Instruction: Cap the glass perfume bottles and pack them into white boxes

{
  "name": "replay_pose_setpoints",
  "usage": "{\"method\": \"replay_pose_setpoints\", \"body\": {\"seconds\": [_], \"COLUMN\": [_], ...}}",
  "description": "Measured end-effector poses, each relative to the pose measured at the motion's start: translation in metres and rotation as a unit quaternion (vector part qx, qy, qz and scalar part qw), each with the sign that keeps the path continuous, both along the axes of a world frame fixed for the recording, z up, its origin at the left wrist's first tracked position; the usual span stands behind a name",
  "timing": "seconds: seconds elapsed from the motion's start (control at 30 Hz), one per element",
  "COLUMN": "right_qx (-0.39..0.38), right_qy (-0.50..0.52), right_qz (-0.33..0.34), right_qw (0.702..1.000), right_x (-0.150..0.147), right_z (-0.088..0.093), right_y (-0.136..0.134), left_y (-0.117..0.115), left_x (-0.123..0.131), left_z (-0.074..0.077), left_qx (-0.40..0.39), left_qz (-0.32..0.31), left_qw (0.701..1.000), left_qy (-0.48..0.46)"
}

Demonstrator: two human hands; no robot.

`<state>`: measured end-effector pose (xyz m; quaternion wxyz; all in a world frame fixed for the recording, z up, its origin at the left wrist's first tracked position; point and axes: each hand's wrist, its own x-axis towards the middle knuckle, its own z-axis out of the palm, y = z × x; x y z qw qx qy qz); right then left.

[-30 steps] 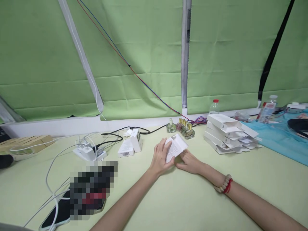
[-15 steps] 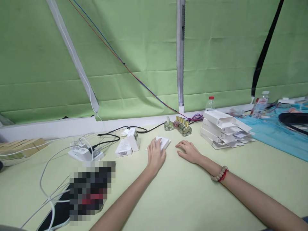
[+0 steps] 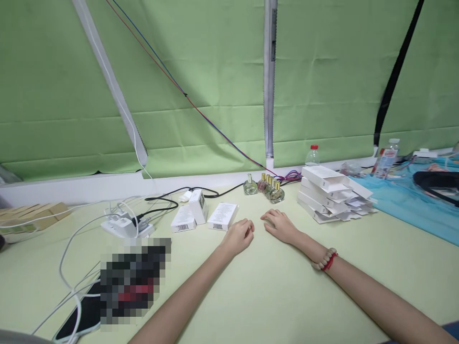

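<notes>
A small white carton (image 3: pixel 223 216) lies flat on the pale green table (image 3: pixel 272 291), just left of my left hand (image 3: pixel 239 236). That hand rests on the table with its fingers curled in and holds nothing. My right hand (image 3: pixel 280 225) lies palm down a little to the right, fingers loosely spread, empty, with a bead bracelet on the wrist. Two more white cartons (image 3: pixel 191 216) sit further left, one upright and one lying down. Behind my hands stands a cluster of small perfume bottles (image 3: pixel 267 187) with gold caps.
A stack of flat white cartons (image 3: pixel 332 193) sits at the right. A power strip (image 3: pixel 124 225) with tangled cables lies at the left, next to wooden blocks (image 3: pixel 30 213). Plastic bottles (image 3: pixel 313 155) stand by the green backdrop. A blue cloth (image 3: pixel 416 203) covers the far right.
My left hand set the white carton down next to the other two cartons, let it go and drew back with curled fingers. My right hand let go earlier and now rests flat.
</notes>
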<state>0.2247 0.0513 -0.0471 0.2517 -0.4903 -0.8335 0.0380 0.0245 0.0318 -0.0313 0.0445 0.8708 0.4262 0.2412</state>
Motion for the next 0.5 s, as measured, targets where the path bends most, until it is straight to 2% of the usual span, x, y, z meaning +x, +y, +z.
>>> {"method": "replay_pose_setpoints", "body": {"seconds": [0.1,0.5], "right_qx": [-0.006,-0.017], "right_qy": [0.001,0.003], "right_qz": [0.001,-0.001], "right_qw": [1.0,1.0], "right_x": [-0.0007,-0.0027], "right_z": [0.0002,0.0033], "right_y": [-0.0012,-0.0045], "left_y": [0.0011,0.0001], "left_x": [-0.0021,-0.0013], "left_z": [-0.0023,-0.0015], "left_qx": [-0.016,-0.016], "left_qz": [0.022,0.022], "left_qw": [0.999,1.0], "left_qy": [-0.021,-0.016]}}
